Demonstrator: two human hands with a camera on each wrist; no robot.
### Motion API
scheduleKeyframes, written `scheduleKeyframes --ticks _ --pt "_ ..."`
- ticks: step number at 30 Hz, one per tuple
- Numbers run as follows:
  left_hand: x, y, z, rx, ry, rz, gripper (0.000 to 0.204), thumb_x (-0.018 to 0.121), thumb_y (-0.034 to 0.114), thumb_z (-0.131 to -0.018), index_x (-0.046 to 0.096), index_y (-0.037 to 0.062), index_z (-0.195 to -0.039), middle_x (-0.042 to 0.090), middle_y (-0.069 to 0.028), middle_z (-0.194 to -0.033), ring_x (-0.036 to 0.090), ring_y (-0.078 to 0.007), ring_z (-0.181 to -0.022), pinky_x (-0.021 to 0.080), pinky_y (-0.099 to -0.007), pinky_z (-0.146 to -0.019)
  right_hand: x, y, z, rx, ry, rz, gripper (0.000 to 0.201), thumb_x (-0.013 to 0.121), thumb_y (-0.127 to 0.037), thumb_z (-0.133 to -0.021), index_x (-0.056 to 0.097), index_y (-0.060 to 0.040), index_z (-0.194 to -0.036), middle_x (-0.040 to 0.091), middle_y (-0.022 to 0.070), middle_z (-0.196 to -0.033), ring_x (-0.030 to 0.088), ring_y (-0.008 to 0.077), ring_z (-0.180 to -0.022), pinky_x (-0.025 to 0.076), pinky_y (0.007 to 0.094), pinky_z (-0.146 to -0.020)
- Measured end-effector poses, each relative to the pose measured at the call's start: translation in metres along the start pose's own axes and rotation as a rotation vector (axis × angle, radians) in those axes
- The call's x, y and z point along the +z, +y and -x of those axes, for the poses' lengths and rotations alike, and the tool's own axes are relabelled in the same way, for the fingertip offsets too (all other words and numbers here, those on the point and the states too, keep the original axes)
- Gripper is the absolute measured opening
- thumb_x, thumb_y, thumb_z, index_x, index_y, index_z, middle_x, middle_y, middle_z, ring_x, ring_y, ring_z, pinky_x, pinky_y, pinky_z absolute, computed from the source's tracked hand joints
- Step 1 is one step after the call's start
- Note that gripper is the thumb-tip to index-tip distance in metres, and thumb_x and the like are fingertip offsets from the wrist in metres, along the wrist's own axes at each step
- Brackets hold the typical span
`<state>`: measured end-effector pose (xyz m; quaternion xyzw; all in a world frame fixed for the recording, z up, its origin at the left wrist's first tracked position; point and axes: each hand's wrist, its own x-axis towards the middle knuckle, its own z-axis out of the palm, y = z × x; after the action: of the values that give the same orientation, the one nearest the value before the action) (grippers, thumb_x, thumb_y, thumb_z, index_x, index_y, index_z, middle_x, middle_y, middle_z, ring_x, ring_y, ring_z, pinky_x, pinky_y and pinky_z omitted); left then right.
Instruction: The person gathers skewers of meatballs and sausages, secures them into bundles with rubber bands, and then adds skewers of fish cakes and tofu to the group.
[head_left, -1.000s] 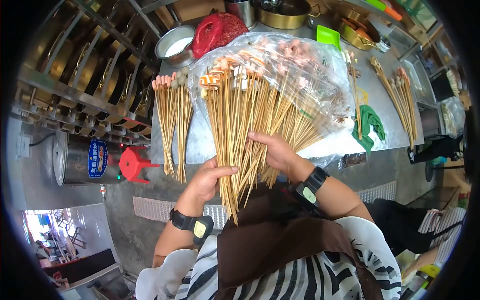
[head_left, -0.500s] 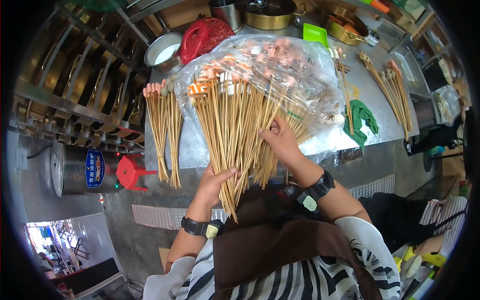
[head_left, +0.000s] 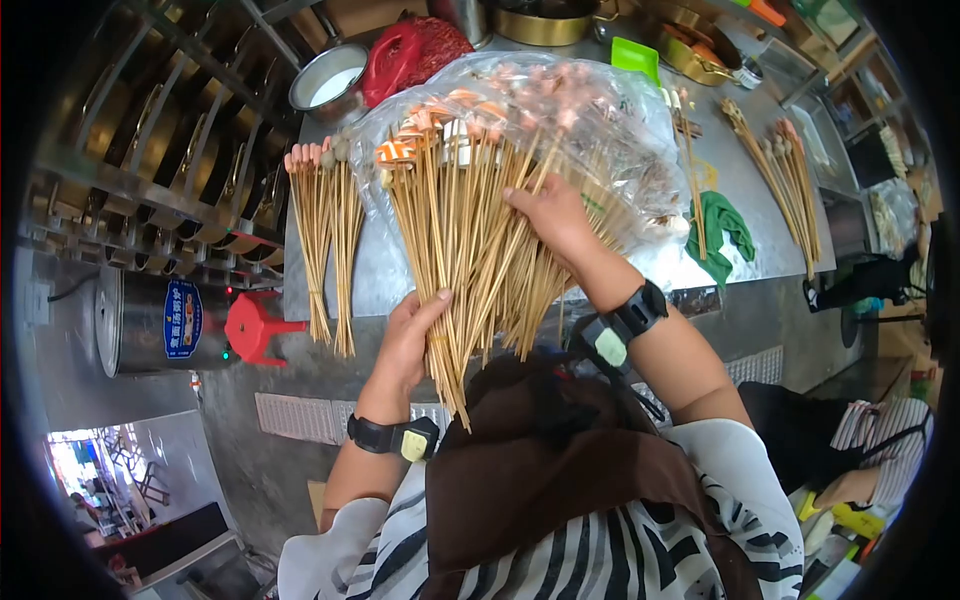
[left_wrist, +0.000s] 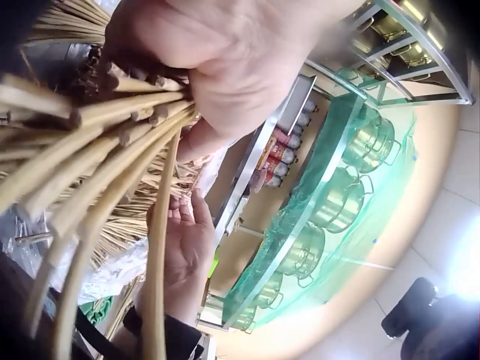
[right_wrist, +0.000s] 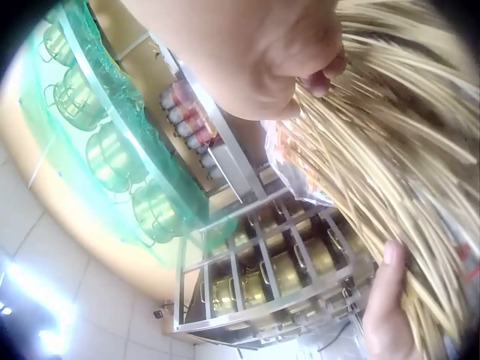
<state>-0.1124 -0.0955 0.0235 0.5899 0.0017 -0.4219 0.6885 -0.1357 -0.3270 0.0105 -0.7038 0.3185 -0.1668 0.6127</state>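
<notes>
A thick bundle of bamboo skewers (head_left: 460, 230) fans out over the table's near edge, its food-tipped ends under a clear plastic bag (head_left: 600, 120). The left hand (head_left: 403, 345) grips the bundle low down, thumb across the front; it looms large in the left wrist view (left_wrist: 225, 67). Higher and to the right, the right hand (head_left: 560, 225) holds some slanting skewers between thumb and curled fingers, just below the bag. In the right wrist view the right hand (right_wrist: 255, 52) partly hides its own fingertips against the sticks.
Two smaller skewer bundles (head_left: 312, 250) lie left of the bag, and more (head_left: 775, 185) at right. A green cloth (head_left: 720, 235), a metal bowl (head_left: 330, 85), a red bag (head_left: 415, 60) and a green scoop (head_left: 635, 60) surround it. A red stool (head_left: 255, 328) stands at left.
The right hand has moved up along the skewers from near the left hand, and some sticks now slant toward it. The left hand keeps its grip on the lower ends.
</notes>
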Motion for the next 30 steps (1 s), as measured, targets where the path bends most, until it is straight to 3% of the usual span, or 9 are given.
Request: scheduleKeyframes --ticks 2,5,8,16,18,20,24,26,30 --pt "-0.005 0.006 -0.004 -0.041 -0.086 0.051 0.033 0.057 0.021 -0.088 0.052 -0.0057 -0.107 0.062 -0.0109 -0.094 0.062 -0.0168 -0.081 0.052 -0.0288 -0.071 0.006 -0.006 -0.003 -0.024 -0.02 -0.267 0.027 0.07 -0.018 -0.078 0.056 0.0035 -0.087 0.059 0.0058 -0.071 0.053 0.0112 -0.055 0.04 0.0262 -0.047" --pt "-0.005 0.009 -0.015 -0.029 -0.068 0.091 0.036 0.058 0.023 -0.087 0.051 -0.0063 -0.106 0.061 -0.0122 -0.094 0.063 -0.0177 -0.082 0.053 -0.0303 -0.071 0.005 -0.007 -0.016 0.046 -0.033 0.059 0.027 0.072 -0.023 -0.077 0.059 -0.0019 -0.064 0.053 0.0032 -0.051 0.05 0.0131 -0.044 0.039 0.0274 -0.043" --pt "-0.007 0.007 -0.029 -0.016 -0.108 0.19 0.038 0.061 0.018 -0.084 0.048 -0.0068 -0.11 0.061 -0.0135 -0.096 0.063 -0.0192 -0.084 0.054 -0.0315 -0.073 0.006 -0.004 -0.027 0.022 -0.036 0.157 0.027 0.072 -0.024 -0.076 0.06 -0.0021 -0.064 0.055 0.0041 -0.052 0.05 0.0125 -0.045 0.038 0.0277 -0.043" --pt "0.031 0.018 -0.011 0.175 -0.002 -0.248 0.047 0.07 0.005 -0.075 0.043 -0.0048 -0.113 0.059 -0.0117 -0.101 0.06 -0.0166 -0.088 0.049 -0.03 -0.078 -0.006 -0.009 -0.027 0.037 -0.028 -0.047 0.018 0.068 -0.015 -0.077 0.062 -0.001 -0.067 0.055 0.0024 -0.056 0.048 0.0108 -0.048 0.036 0.0252 -0.044" --pt "0.038 0.018 -0.007 0.359 0.042 -0.48 0.051 0.071 0.004 -0.074 0.041 -0.0035 -0.114 0.058 -0.0109 -0.104 0.059 -0.0168 -0.09 0.049 -0.0301 -0.079 -0.013 -0.02 -0.018 0.071 -0.042 -0.106 0.012 0.066 -0.01 -0.074 0.062 0.0007 -0.073 0.058 0.0044 -0.06 0.052 0.0124 -0.05 0.039 0.0267 -0.047" --pt "0.049 0.02 -0.002 0.383 0.003 -0.373 0.056 0.072 0.003 -0.071 0.039 -0.003 -0.116 0.057 -0.0122 -0.105 0.059 -0.019 -0.094 0.047 -0.0309 -0.081 -0.017 -0.02 -0.015 0.146 -0.029 -0.175 0.012 0.064 -0.012 -0.076 0.06 -0.0021 -0.071 0.055 0.0017 -0.059 0.048 0.0107 -0.05 0.037 0.0255 -0.047" --pt "0.071 0.035 0.009 0.44 0.061 -0.674 0.062 0.072 0.008 -0.067 0.038 -0.0045 -0.116 0.054 -0.0199 -0.106 0.054 -0.0312 -0.102 0.042 -0.0372 -0.089 -0.017 -0.003 -0.017 0.116 0.001 -0.297 0.011 0.061 -0.014 -0.081 0.058 -0.0038 -0.079 0.053 0.0004 -0.064 0.047 0.009 -0.053 0.035 0.0244 -0.046" --pt "0.078 0.032 0.007 0.634 0.065 -0.87 0.062 0.07 0.008 -0.066 0.037 -0.0042 -0.117 0.05 -0.0228 -0.106 0.05 -0.037 -0.102 0.04 -0.0409 -0.09 -0.019 -0.003 -0.011 0.144 -0.01 -0.298 0.012 0.061 -0.015 -0.082 0.056 -0.0059 -0.076 0.051 -0.0011 -0.061 0.046 0.0078 -0.052 0.035 0.0215 -0.048" --pt "0.09 0.024 0.011 0.697 0.116 -1.022 0.06 0.067 0.009 -0.067 0.036 -0.0098 -0.115 0.047 -0.0265 -0.103 0.047 -0.04 -0.097 0.039 -0.0437 -0.084 -0.021 -0.004 0.003 0.064 0.039 -0.194 0.02 0.058 -0.018 -0.085 0.056 -0.0019 -0.097 0.055 0.0007 -0.071 0.048 0.0075 -0.057 0.037 0.0207 -0.05"
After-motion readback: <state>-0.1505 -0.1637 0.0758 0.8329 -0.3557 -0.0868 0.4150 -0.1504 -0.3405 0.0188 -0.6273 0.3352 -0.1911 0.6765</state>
